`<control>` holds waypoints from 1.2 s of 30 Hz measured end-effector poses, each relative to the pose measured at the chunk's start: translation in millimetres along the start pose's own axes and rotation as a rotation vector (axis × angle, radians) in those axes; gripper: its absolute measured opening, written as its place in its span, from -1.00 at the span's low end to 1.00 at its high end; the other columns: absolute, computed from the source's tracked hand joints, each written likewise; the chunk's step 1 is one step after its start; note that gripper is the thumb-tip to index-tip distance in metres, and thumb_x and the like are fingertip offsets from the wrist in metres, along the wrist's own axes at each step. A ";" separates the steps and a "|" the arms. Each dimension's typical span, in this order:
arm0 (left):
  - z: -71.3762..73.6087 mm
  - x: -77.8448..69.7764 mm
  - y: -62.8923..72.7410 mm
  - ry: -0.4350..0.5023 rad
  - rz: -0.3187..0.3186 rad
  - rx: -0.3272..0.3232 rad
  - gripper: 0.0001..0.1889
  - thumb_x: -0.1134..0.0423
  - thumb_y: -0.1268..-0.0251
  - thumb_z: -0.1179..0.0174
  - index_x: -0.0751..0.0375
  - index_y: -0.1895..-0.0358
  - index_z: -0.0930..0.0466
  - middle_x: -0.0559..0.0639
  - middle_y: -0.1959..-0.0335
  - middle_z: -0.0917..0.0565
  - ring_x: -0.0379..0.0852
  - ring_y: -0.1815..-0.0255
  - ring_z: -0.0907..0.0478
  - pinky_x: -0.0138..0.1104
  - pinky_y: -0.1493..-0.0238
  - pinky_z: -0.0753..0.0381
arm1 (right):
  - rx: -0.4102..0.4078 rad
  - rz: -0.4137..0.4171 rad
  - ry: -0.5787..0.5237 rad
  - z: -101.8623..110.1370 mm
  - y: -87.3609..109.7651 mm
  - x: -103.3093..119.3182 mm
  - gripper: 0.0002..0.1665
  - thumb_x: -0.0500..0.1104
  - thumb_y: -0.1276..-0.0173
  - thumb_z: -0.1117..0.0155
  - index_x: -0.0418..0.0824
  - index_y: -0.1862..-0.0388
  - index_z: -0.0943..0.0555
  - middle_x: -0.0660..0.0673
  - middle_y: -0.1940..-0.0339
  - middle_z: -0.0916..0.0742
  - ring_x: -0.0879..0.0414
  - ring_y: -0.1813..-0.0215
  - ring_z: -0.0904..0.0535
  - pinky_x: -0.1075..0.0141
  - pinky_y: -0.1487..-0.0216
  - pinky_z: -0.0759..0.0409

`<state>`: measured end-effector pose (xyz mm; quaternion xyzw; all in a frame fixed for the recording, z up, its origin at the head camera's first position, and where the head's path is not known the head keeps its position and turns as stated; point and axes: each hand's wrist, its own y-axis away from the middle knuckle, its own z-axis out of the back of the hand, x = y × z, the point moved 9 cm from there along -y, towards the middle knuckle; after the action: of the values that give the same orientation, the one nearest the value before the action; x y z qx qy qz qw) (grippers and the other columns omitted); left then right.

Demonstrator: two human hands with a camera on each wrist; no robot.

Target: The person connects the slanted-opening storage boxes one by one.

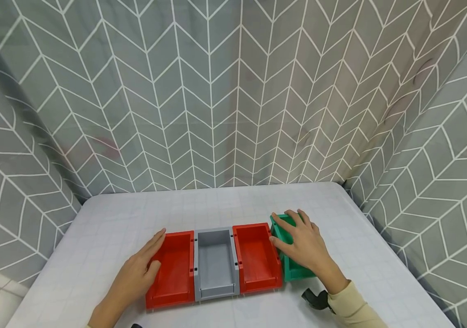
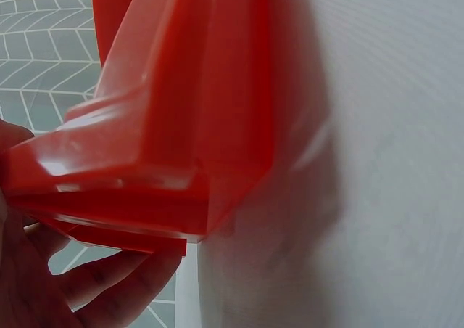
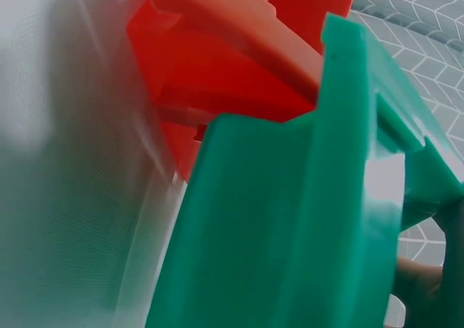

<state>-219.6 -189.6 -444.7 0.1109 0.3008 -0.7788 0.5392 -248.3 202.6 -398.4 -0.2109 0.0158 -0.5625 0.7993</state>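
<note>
In the head view several open-front plastic bins stand side by side: a left red bin (image 1: 171, 269), a grey bin (image 1: 216, 257), a right red bin (image 1: 257, 255) and a green bin (image 1: 299, 271). My left hand (image 1: 135, 271) lies along the outer side of the left red bin, fingers extended toward its back corner, thumb over the rim. With my right hand (image 1: 305, 241) I grip the green bin from above, fingers spread across its top and thumb at the side facing the right red bin. The right wrist view shows the green bin (image 3: 275, 226) against red plastic (image 3: 225, 59).
A white cloth covers the table (image 1: 217, 205), whose far edge meets a grey chevron-patterned curtain (image 1: 225, 91). More patterned curtain (image 1: 442, 182) hangs at the right. A black curved piece (image 1: 316, 299) sits at my right wrist, by the sleeve (image 1: 354, 305).
</note>
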 end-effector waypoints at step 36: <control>0.5 -1.6 -1.0 0.003 0.011 0.018 -0.29 0.46 -0.30 -0.20 0.31 -0.56 -0.32 0.10 -0.58 -0.34 0.21 -0.47 -0.39 0.08 -0.23 -0.50 | 0.002 0.046 0.000 0.9 1.9 2.6 -0.26 0.22 -0.46 -0.27 -0.05 -0.53 -0.51 -0.33 -0.38 -0.52 -0.48 -0.44 -0.29 -0.48 0.07 -0.56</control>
<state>-219.8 -188.4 -443.2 0.1186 0.2941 -0.7783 0.5419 -245.4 201.0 -397.7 -0.2095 0.0201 -0.5440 0.8123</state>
